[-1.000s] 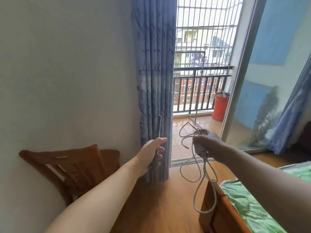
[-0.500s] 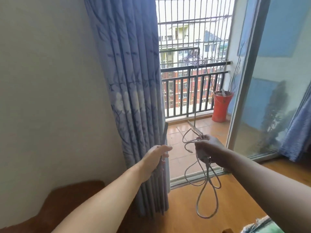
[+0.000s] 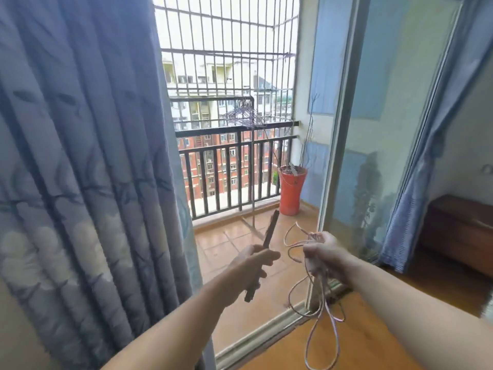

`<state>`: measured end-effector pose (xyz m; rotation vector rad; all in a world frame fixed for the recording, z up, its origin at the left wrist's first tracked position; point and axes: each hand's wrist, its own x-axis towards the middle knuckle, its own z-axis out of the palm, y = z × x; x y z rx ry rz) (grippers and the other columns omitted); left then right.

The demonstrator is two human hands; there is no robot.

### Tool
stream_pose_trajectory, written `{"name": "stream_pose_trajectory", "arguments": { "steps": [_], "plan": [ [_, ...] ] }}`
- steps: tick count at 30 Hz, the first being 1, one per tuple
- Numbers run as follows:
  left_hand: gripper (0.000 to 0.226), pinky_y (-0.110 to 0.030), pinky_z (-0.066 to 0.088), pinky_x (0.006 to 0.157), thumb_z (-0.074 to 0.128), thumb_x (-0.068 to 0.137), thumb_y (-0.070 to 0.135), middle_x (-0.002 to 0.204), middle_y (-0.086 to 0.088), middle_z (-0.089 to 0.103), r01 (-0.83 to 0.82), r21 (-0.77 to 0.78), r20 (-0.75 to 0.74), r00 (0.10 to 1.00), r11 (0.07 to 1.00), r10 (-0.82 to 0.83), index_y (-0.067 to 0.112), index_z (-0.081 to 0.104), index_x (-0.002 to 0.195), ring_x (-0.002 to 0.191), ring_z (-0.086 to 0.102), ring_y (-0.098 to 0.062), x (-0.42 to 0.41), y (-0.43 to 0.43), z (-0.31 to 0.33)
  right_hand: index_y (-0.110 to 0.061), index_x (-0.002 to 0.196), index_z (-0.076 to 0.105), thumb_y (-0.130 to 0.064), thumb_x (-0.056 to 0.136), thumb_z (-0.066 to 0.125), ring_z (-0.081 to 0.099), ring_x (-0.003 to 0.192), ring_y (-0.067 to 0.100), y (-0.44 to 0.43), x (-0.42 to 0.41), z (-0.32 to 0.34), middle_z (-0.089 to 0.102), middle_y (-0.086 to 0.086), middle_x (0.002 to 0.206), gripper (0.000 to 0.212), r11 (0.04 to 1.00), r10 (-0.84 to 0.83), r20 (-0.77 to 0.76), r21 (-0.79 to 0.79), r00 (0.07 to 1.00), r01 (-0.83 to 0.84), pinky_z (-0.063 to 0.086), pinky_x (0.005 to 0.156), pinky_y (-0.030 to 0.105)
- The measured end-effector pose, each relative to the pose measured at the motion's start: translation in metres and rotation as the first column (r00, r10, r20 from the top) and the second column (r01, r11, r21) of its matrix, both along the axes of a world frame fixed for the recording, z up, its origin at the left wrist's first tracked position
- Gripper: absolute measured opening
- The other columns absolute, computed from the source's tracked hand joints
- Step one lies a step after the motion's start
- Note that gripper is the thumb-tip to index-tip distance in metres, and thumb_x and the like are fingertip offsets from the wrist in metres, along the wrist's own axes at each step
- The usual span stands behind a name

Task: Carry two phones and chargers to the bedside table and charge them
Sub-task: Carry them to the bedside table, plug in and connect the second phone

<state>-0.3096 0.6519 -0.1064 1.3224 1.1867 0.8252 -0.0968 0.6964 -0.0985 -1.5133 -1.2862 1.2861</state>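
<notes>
Left hand point(image 3: 252, 265): nearest item, mid-frame, fingers wrapped tight around thin dark phones point(image 3: 264, 256) seen edge-on and tilted, top end leaning toward the balcony. Whether one or two phones sit in the grip cannot be told from this angle.

Right hand point(image 3: 324, 256): just beside the left, clenched on a bunch of pale charger cables point(image 3: 324, 313). Small loops stand above the fist; long loops hang free below it, over the door track. Any plug bricks are hidden inside the fist.

Wooden floor point(image 3: 373, 340): lower right, bare where visible.

Blue curtain point(image 3: 88, 161): fills the left half, hanging just beside the left forearm.

Sliding glass door point(image 3: 373, 129): open, frame behind the right hand.

Dark wooden cabinet point(image 3: 458, 231): right edge, past a second blue curtain point(image 3: 410, 204); possibly the bedside bench, though this cannot be confirmed.

Balcony: tiled floor, red pot point(image 3: 291, 192) with bare stems, dark railing point(image 3: 240, 166), hangers on a rail.

Step in hand, as judged: the carrying stage, both loads gathered, nothing yet set down or plugged in.

Next move, as judged: turn toward the bedside bench, keep the dangling loops from snagging on the door frame or furniture, then free one hand to lay the phones down.
</notes>
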Motion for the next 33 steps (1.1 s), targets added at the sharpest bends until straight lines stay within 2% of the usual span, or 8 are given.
{"name": "stream_pose_trajectory", "arguments": {
  "steps": [5, 9, 11, 17, 22, 25, 27, 33],
  "plan": [
    [0.056, -0.024, 0.046, 0.058, 0.065, 0.065, 0.053, 0.110, -0.005, 0.057, 0.056, -0.065, 0.027, 0.998, 0.996, -0.054, 0.020, 0.053, 0.109, 0.079, 0.052, -0.015, 0.010, 0.097, -0.001, -0.008, 0.112, 0.050, -0.008, 0.068, 0.070, 0.051, 0.046, 0.020, 0.076, 0.016, 0.000, 0.058, 0.011, 0.076, 0.048, 0.991, -0.135, 0.005, 0.008, 0.991, 0.135, 0.043, 0.043, 0.030],
    [0.058, -0.021, 0.044, 0.049, 0.065, 0.063, 0.058, 0.097, -0.002, 0.058, 0.115, -0.120, 0.007, 0.993, 0.986, -0.115, 0.019, 0.056, 0.104, 0.072, 0.052, -0.014, 0.046, 0.167, -0.009, -0.009, 0.115, 0.050, -0.002, 0.076, 0.063, 0.055, 0.050, 0.019, 0.114, 0.056, -0.017, 0.060, 0.012, 0.083, 0.042, 0.969, -0.242, 0.039, -0.041, 0.970, 0.243, 0.046, 0.043, 0.025],
    [0.051, -0.019, 0.043, 0.045, 0.066, 0.071, 0.055, 0.092, -0.002, 0.057, 0.146, -0.143, -0.001, 0.989, 0.979, -0.148, 0.016, 0.057, 0.102, 0.067, 0.051, -0.014, 0.076, 0.199, -0.016, -0.009, 0.112, 0.053, -0.004, 0.076, 0.064, 0.055, 0.048, 0.018, 0.133, 0.082, -0.025, 0.060, 0.012, 0.084, 0.038, 0.950, -0.307, 0.049, -0.044, 0.950, 0.309, 0.042, 0.035, 0.021],
    [0.026, -0.020, 0.035, 0.039, 0.063, 0.086, 0.035, 0.079, -0.002, 0.053, 0.281, -0.162, -0.004, 0.958, 0.946, -0.286, 0.011, 0.058, 0.093, 0.048, 0.049, -0.007, 0.189, 0.291, -0.025, -0.009, 0.097, 0.055, -0.003, 0.074, 0.063, 0.052, 0.043, 0.023, 0.198, 0.180, -0.041, 0.059, 0.011, 0.070, 0.025, 0.873, -0.483, 0.032, -0.068, 0.875, 0.484, 0.038, 0.037, 0.022],
    [0.036, -0.028, 0.032, 0.049, 0.064, 0.072, 0.038, 0.087, -0.008, 0.054, 0.339, -0.143, 0.007, 0.940, 0.930, -0.342, 0.011, 0.055, 0.093, 0.057, 0.047, -0.015, 0.299, 0.379, -0.030, -0.010, 0.097, 0.057, -0.003, 0.075, 0.064, 0.049, 0.030, 0.012, 0.270, 0.282, -0.050, 0.058, 0.009, 0.067, 0.024, 0.803, -0.593, 0.017, -0.055, 0.805, 0.593, 0.031, 0.028, 0.015],
    [0.021, -0.027, 0.031, 0.048, 0.061, 0.086, 0.033, 0.085, -0.007, 0.054, 0.354, -0.170, -0.015, 0.932, 0.920, -0.362, 0.013, 0.057, 0.088, 0.056, 0.047, -0.016, 0.372, 0.426, -0.034, -0.012, 0.096, 0.059, -0.004, 0.074, 0.066, 0.057, 0.053, 0.019, 0.296, 0.348, -0.053, 0.060, 0.007, 0.072, 0.024, 0.751, -0.657, 0.026, -0.058, 0.753, 0.657, 0.044, 0.042, 0.024],
    [0.024, -0.025, 0.031, 0.044, 0.063, 0.083, 0.035, 0.081, -0.006, 0.054, 0.393, -0.187, -0.006, 0.916, 0.900, -0.401, 0.013, 0.058, 0.088, 0.053, 0.047, -0.014, 0.415, 0.452, -0.033, -0.013, 0.093, 0.060, -0.003, 0.072, 0.065, 0.059, 0.064, 0.025, 0.307, 0.391, -0.049, 0.061, 0.007, 0.075, 0.024, 0.717, -0.693, 0.057, -0.048, 0.718, 0.696, 0.046, 0.052, 0.031],
    [0.024, -0.022, 0.027, 0.039, 0.059, 0.086, 0.033, 0.061, -0.004, 0.045, 0.546, -0.172, 0.086, 0.837, 0.820, -0.540, 0.010, 0.051, 0.084, 0.043, 0.037, -0.016, 0.544, 0.515, -0.023, -0.013, 0.083, 0.057, -0.012, 0.057, 0.063, 0.057, 0.058, 0.029, 0.337, 0.504, -0.026, 0.056, 0.011, 0.069, 0.027, 0.633, -0.766, 0.127, -0.028, 0.630, 0.774, 0.046, 0.051, 0.033]
  ]
}}
